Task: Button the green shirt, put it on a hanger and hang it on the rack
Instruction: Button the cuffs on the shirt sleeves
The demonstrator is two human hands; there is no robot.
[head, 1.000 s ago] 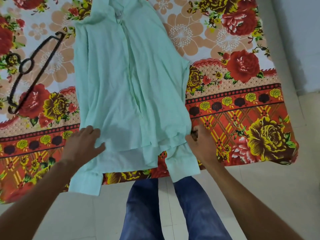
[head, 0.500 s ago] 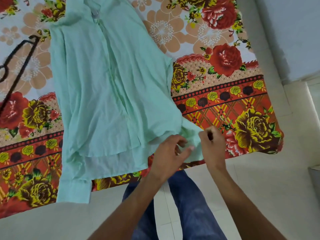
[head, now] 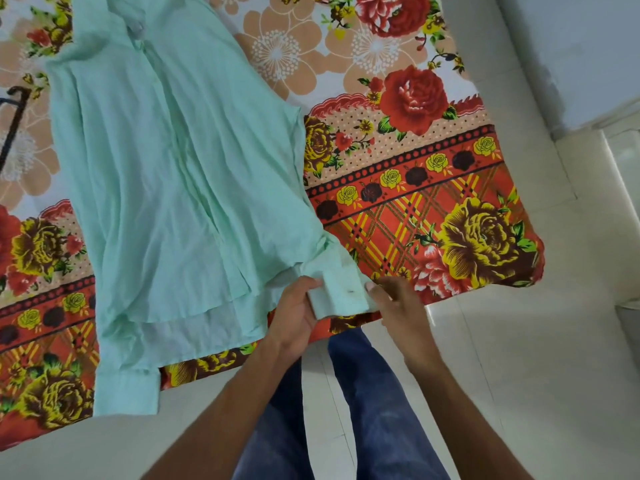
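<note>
The light green shirt (head: 173,174) lies flat, front up, on a floral bedsheet, collar away from me. Its right sleeve cuff (head: 341,292) sits at the sheet's near edge. My left hand (head: 294,313) pinches the cuff's left end and my right hand (head: 394,303) grips its right end, holding the cuff stretched between them. The other cuff (head: 126,393) hangs over the near edge at lower left. A black hanger (head: 14,129) shows partly at the left edge of the view, beside the shirt.
The floral bedsheet (head: 433,209) covers a low bed whose near edge ends in front of my legs (head: 346,410) in blue jeans. White tiled floor (head: 536,341) lies to the right, with a pale wall at the top right. No rack is in view.
My left hand left the shirt's hem at lower left and crossed to the right sleeve cuff. Both hands now hold that cuff, pulled out to the right. The view shifted right.
</note>
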